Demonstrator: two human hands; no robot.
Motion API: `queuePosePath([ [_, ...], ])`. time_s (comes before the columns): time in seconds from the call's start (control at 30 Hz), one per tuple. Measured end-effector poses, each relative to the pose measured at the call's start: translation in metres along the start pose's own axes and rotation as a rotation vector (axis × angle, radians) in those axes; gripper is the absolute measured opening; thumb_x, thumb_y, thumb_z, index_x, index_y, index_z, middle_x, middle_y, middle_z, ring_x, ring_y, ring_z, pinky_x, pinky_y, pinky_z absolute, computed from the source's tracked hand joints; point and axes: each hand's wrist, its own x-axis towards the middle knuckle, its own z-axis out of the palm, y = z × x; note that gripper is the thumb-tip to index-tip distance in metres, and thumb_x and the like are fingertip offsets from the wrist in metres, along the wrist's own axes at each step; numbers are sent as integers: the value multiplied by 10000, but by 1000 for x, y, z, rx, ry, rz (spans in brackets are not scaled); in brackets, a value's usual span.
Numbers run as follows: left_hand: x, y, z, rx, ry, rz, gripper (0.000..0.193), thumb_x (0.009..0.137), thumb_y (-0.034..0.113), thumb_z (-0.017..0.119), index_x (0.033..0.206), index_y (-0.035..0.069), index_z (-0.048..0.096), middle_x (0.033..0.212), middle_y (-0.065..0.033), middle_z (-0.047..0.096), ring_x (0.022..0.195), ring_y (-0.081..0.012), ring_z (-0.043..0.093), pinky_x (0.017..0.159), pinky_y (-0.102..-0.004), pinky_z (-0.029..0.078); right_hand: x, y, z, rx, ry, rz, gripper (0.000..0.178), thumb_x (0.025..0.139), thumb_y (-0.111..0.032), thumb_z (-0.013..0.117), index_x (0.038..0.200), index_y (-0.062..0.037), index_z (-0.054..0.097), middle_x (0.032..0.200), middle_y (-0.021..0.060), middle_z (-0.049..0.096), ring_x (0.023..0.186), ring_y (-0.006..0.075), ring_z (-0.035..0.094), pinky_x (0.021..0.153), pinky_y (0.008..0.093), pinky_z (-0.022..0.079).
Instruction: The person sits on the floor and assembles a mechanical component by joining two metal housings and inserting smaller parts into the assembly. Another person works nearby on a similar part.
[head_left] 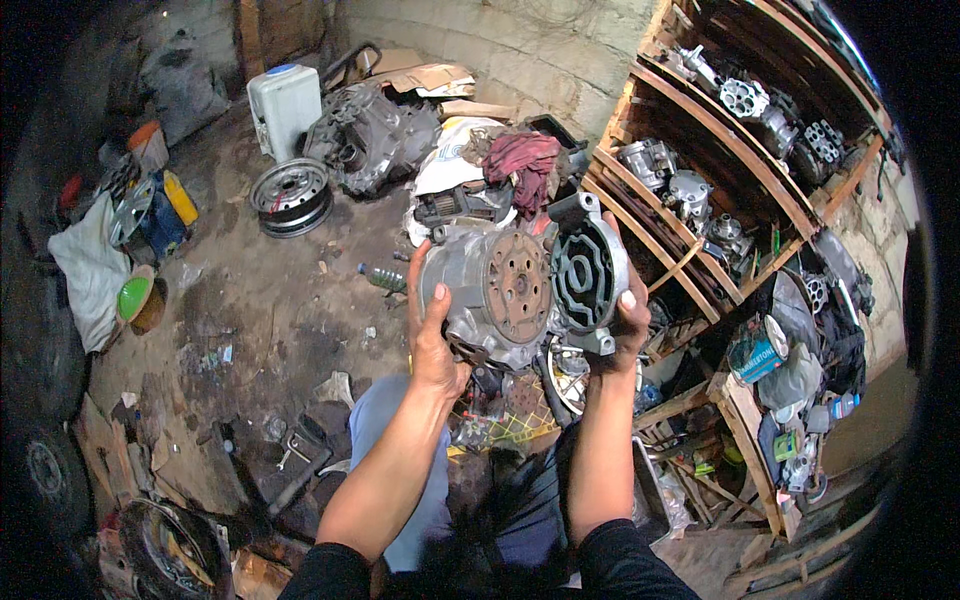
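Note:
My left hand [436,345] is wrapped round a grey, drum-shaped metal compressor body [458,280], with the thumb on its side. A rusty round plate [518,285] with several holes covers the end of that body. In my right hand [627,335] is a cast metal cover [590,290], gripped by its outer rim. Its ribbed, dark inner side shows, and lugs stick out at top and bottom. Both parts are held up side by side in front of me; whether they touch I cannot tell. Some fingers are hidden behind them.
Wooden shelves [740,130] loaded with metal parts stand at the right. On the dirty floor ahead are a wheel rim [290,198], a white jug [285,110], a large gearbox casing [375,140] and red cloth [520,165]. Spanners [292,452] lie at the lower left.

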Motion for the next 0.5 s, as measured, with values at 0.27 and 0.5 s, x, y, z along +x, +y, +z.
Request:
queuePosePath([
  [0.27, -1, 0, 2, 20, 31, 54, 735, 819, 320, 708, 1461, 183, 376, 1425, -112, 391, 1293, -267, 411, 1072, -423, 370, -3, 1, -8, 94, 16, 64, 1016, 698, -470, 652, 1464, 93, 294, 1430, 224, 455, 1283, 301, 497, 1106, 396, 356],
  [0.5, -3, -6, 4, 58, 34, 66, 721, 824, 260, 710, 1459, 175, 379, 1452, -109, 371, 1295, -261, 409, 1085, -400, 349, -3, 2, -10, -10, 17, 31, 1012, 687, -479, 662, 1450, 97, 331, 1409, 219, 481, 1269, 289, 511, 1102, 393, 352],
])
